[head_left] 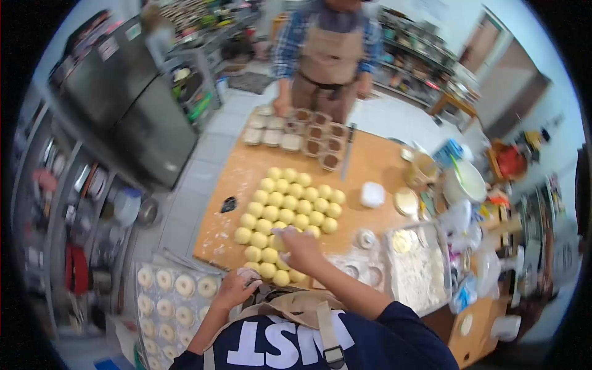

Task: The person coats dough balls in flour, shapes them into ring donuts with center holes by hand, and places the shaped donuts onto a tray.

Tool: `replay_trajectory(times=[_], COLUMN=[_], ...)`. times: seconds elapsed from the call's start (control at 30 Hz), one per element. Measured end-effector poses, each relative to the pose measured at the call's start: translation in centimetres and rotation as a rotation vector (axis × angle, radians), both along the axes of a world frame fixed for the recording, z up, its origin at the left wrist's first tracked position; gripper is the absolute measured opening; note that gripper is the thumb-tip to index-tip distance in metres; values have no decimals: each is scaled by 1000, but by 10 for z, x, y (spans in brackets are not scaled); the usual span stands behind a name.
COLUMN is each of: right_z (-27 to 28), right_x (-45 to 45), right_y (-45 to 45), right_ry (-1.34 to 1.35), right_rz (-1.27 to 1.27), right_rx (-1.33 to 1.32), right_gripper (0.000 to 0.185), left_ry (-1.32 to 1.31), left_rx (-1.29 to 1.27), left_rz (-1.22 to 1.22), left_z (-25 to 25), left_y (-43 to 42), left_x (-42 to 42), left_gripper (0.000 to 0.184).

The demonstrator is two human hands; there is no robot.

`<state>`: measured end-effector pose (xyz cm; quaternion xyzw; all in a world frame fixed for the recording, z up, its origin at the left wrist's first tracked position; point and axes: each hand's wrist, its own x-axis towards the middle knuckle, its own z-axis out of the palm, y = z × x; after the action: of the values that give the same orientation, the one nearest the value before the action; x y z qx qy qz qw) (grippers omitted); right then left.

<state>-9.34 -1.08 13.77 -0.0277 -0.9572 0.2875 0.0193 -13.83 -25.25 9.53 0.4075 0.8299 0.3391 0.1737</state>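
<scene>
Wears a navy shirt with large white letters under a beige apron, right up against a broad orange-brown wooden bench. Holds the left hand half curled at the near edge, just beside the closest of many smooth, round, yellow dough balls, massed in a dense block on the bench; impossible to tell whether gripping. Has at the left a flat grey tray of pale, ring-shaped dough pieces in rows. Reaches the right hand, with fingers dusted white, over the near part of that block; impossible to tell a grip from a touch. Has at the right a rectangular metal tray of white flour-like powder, and beyond it a white square plastic container. Beyond the balls, faces small rectangular containers of brown or pale contents. Farther off, faces a person in a blue plaid shirt and tan apron, with one arm lowered to the pale-filled containers. Farthest, has a dark grey fridge at left and crowded shelves behind.
</scene>
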Motion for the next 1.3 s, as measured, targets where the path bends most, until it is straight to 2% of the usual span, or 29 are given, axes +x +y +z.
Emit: replay_trajectory(times=[0.1, 0.23, 0.33, 0.43, 0.47, 0.57, 0.7, 0.73, 0.83, 0.93, 1.03, 1.07, 1.17, 1.2, 1.3], right_z=[0, -8, -22, -66, -91, -75, -85, -95, -116, -115, -110, -113, -160, -155, -121], right_x=[72, 184, 256, 309, 323, 339, 384, 398, 417, 397, 376, 377, 391, 391, 380], right_y=[67, 134, 162, 185, 192, 190, 206, 216, 212, 186, 173, 177, 207, 213, 230], right_ry=[16, -61, -87, -248, -334, -618, -294, -348, -685, -589, -616, -566, -333, -221, 32], right_rz=[-348, -803, -1034, -961, -852, -650, -835, -840, -627, -480, -417, -433, -465, -618, -809], right_rx=[45, 60, 57, 105, 81, 135, 20, -24, 30, -101, -141, -169, -249, -303, -367], right_gripper=[61, 63, 60, 58, 58, 56, 60, 63, 64, 62, 66, 54, 40, 32, 32], left_ry=[22, 155, 142, 157, 154, 164, 168, 165, 174, 175, 171, 170, 157, 159, 155], left_rx=[5, 75, 108, 96, 88, 112, 65, 59, 51, 55, 22, 6, 10, -14, -53], left_rz=[-102, -293, -347, -420, -442, -425, -423, -414, -395, -348, -305, -296, -273, -245, -215], left_z=[-15, -1, 9, 11, 11, 10, 11, 8, 2, 0, 3, 4, 3, 6, 8], left_y=[31, 87, 124, 152, 160, 177, 183, 183, 181, 178, 173, 172, 165, 164, 161], left_x=[2, 13, 34, 56, 64, 91, 116, 121, 130, 137, 142, 142, 145, 146, 151], left_gripper=[18, 17, 18, 17, 17, 16, 16, 16, 17, 18, 19, 19, 21, 21, 22])
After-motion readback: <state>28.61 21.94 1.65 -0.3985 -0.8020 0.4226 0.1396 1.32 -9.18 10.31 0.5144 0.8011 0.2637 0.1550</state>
